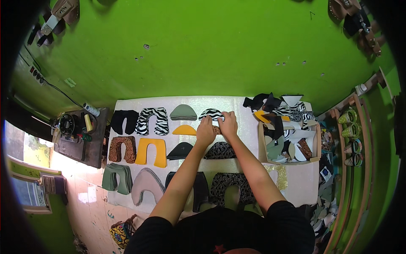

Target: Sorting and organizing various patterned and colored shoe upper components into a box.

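Both my hands are at the far middle of the table, close together on a zebra-print stack of half-moon cut pieces (211,113). My left hand (205,132) grips its near left edge with bent fingers. Curled round the right end of the same stack is my right hand (229,125). A leopard-print piece (217,130) shows partly between and below the hands. Nearby lie a grey-green half-moon stack (183,112), a yellow one (185,130), a black one (180,151) and a black patterned one (220,150).
U-shaped stacks, including black (124,122), zebra-print (144,121) and yellow (151,151), stand at left. A box of scraps (315,139) sits at right, loose offcuts behind it. A dark side table (95,142) adjoins the left, a sandal rack (353,182) the right.
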Demonstrator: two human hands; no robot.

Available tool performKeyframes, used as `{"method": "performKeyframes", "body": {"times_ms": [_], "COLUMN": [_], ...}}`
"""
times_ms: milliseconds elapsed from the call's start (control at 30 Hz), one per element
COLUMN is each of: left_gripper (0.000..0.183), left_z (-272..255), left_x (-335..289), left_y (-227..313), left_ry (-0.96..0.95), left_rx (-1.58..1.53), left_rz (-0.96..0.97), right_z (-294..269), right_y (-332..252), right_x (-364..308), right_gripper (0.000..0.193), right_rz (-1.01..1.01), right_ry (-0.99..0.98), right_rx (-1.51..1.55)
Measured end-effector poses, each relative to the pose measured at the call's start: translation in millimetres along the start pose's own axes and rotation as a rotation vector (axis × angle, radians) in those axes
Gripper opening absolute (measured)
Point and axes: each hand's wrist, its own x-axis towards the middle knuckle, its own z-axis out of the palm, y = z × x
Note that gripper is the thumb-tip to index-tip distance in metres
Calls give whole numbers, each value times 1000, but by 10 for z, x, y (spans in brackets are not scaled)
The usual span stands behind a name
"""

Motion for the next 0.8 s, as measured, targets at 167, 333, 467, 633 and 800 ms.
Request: {"method": "performKeyframes", "body": {"times_ms": [167,333,467,633,800], "left_gripper": [73,70,55,49,45], "left_z": [-71,-131,-132,-200,-73], "left_x": [-13,-205,-420,-739,-902], "left_y": [76,318,811,1616,2166], "left_ry": [-117,1,-15,-75,-184], "left_rx": [-70,-190,-263,-389,-438], "left_rz": [-87,-44,46,205,369], "right_z": [-297,-923,-1457,-1996,-2216], "right_y": [7,-76,97,410,700], "right_x": [-445,-939,-1193,-1397,-1648], "right_gripper": [20,16,12,14,14], "right_rz": [-80,-34,-14,-49,-8], "right_ry": [11,93,270,491,397], "right_rx": [295,444,360,1,115]}}
